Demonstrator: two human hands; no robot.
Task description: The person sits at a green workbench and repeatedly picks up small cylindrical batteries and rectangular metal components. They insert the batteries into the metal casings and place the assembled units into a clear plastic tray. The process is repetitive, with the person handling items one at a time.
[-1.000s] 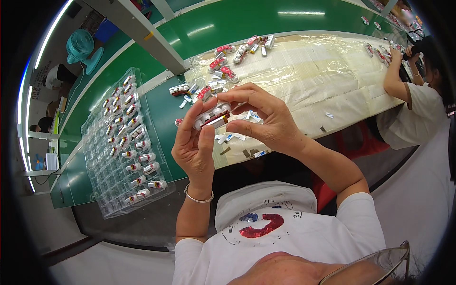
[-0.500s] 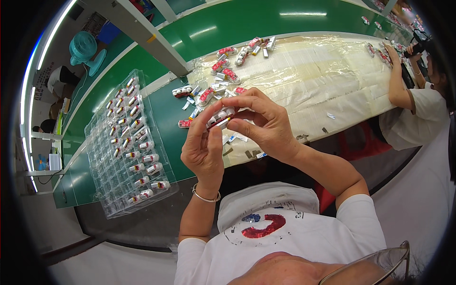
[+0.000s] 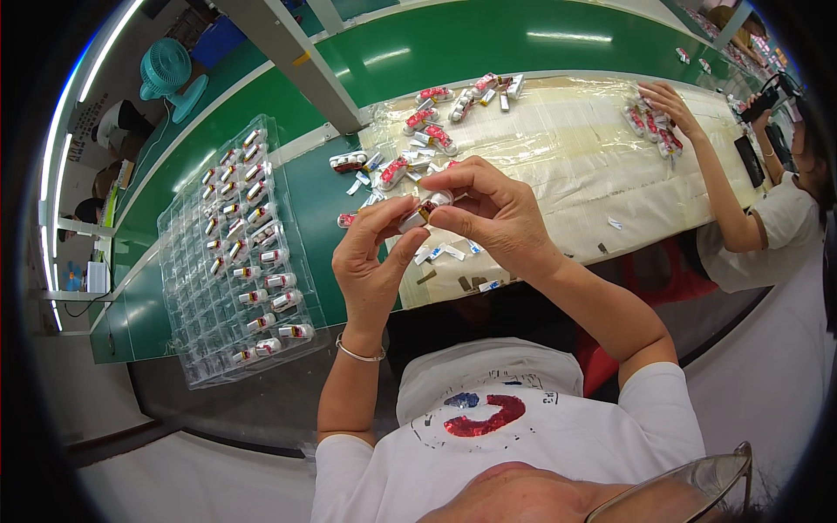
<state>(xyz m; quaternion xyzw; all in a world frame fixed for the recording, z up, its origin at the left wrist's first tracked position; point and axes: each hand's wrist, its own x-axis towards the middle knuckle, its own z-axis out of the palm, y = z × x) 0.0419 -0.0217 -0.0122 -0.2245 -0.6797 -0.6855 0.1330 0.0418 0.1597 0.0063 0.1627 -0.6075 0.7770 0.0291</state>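
Observation:
Between both hands, above the near left end of the covered work surface, is a small white toy car (image 3: 425, 212) with a dark red and yellow part. My left hand (image 3: 370, 257) pinches its near left end between thumb and fingers. My right hand (image 3: 497, 213) pinches the other end, so fingertips hide part of it. Just beyond my hands lies a loose pile of red and white toy cars (image 3: 393, 173) among small white and blue pieces (image 3: 363, 178). A few more of these pieces lie under my right hand.
Left of my hands, a clear compartment tray (image 3: 196, 296) holds several toy cars on its right side. A metal post (image 3: 296, 61) rises beyond it from the green table (image 3: 462, 48). At right, a co-worker's hand (image 3: 673, 106) touches a cluster of toy cars (image 3: 652, 126).
My fingers have turned the toy car, and its near end now points toward my left hand. The co-worker's hand and a cluster of cars have come left, nearer me. The view has shifted slightly.

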